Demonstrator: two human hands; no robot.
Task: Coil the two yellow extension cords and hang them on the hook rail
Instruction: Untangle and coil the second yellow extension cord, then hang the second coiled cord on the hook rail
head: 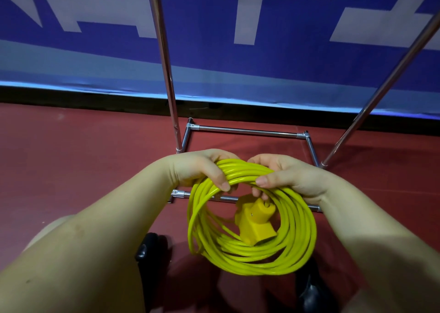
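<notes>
Both hands — left hand (202, 170) and right hand (285, 177) — grip the top of the coiled yellow cord (252, 262), held above the red floor (71, 151); springy and light, its loops likely splay unless pinched together.

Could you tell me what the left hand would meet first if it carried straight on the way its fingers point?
Probably the right hand: the left hand points rightward along the coiled yellow cord both grip, though depth is unclear.

Dim room, bent edges

Light shines bright on the metal poles (164, 58). The red floor (71, 146) is dark near the bottom. Straight lines curve at the sides. The arms look a bit blurry.
</notes>
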